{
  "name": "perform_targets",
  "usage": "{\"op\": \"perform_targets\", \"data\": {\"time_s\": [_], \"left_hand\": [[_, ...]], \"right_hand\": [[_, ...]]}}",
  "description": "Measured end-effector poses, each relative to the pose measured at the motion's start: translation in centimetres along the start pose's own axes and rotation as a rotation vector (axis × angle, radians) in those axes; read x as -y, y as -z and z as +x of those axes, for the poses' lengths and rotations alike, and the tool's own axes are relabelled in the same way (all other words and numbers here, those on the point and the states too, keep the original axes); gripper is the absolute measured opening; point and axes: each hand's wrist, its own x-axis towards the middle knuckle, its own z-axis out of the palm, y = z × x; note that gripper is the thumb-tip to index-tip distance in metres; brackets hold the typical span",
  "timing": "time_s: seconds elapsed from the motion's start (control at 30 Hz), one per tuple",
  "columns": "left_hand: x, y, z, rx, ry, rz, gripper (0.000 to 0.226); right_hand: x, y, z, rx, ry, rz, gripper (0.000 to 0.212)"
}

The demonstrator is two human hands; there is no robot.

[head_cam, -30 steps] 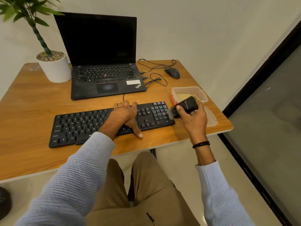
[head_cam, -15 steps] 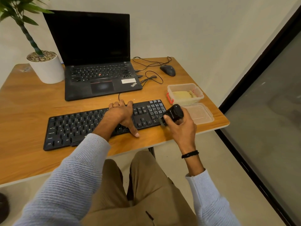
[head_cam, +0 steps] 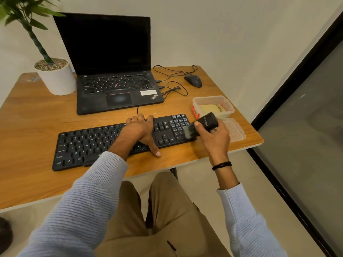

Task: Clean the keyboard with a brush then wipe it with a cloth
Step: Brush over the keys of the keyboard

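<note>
Left arm: sleeved in grey-blue knit, it reaches forward from the lower left across the middle of the keyboard (head_cam: 89,145).
Left hand (head_cam: 141,132): palm down on the keys, fingers straight and reaching the far edge, thumb stretched onto the table (head_cam: 37,115) at the near edge. It presses and grips nothing.
Right arm: raised from the lower right, wrist bent inward, a black band (head_cam: 221,165) round it.
Right hand (head_cam: 215,140): fingers and thumb curled round the black body of the brush (head_cam: 206,122).
Brush: tilted, bristles pointing down and left onto the number pad at the keyboard's right end. The bristles are blurred.
Keyboard: black, lying slantwise near the table's front edge, its middle keys hidden under the left hand and forearm.
Lid (head_cam: 237,132): clear, partly behind the right hand.
Box (head_cam: 228,104): clear and open, just beyond the brush, with the yellow cloth (head_cam: 208,109) inside.
Farther back: an open laptop (head_cam: 111,71) with a dark screen, a mouse (head_cam: 193,80), and a potted plant (head_cam: 57,80) cut off at the top left.
</note>
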Motion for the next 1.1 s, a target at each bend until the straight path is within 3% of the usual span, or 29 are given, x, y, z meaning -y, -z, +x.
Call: {"op": "perform_targets", "data": {"time_s": [0.07,0.17,0.23,0.37,0.4,0.5,0.53,0.67,0.8,0.93,1.07,1.1], "left_hand": [[-0.1,0.0,0.0,0.002,-0.002,0.005,0.152],[-0.2,0.1,-0.1,0.001,0.004,0.005,0.152],[-0.2,0.1,-0.3,0.004,0.007,0.006,0.151],[-0.4,0.3,-0.3,0.015,0.002,0.019,0.151],[-0.4,0.3,-0.3,0.015,0.001,0.021,0.151],[-0.2,0.1,-0.3,0.009,0.002,0.019,0.152],[-0.1,0.1,-0.4,0.008,0.0,0.019,0.151],[-0.3,0.3,-0.2,0.012,-0.003,0.026,0.151],[-0.2,0.1,-0.2,0.008,-0.004,0.02,0.152],[-0.2,0.3,-0.4,0.017,-0.008,0.024,0.152],[-0.1,0.2,-0.4,0.013,-0.009,0.024,0.152],[-0.1,0.1,-0.3,0.013,-0.008,0.021,0.152]], "right_hand": [[0.2,-0.5,0.3,0.155,-0.085,0.081,0.037],[0.9,-0.4,0.7,-0.076,0.043,-0.276,0.039],[1.7,-0.2,0.7,-0.158,0.116,-0.344,0.042],[1.9,-1.5,0.5,0.213,0.111,-0.203,0.047],[1.7,-1.8,0.7,0.192,0.135,-0.242,0.048],[1.9,-1.5,1.1,-0.076,0.202,-0.361,0.043],[1.8,-1.5,1.3,-0.083,0.224,-0.355,0.043],[2.0,-2.4,1.4,0.247,0.146,-0.188,0.049],[1.9,-2.4,2.2,-0.064,0.225,-0.314,0.043],[1.8,-3.2,2.4,0.235,0.14,-0.192,0.046],[1.9,-3.0,2.8,-0.043,0.236,-0.311,0.041],[1.9,-2.9,3.0,-0.025,0.243,-0.306,0.04]]}}
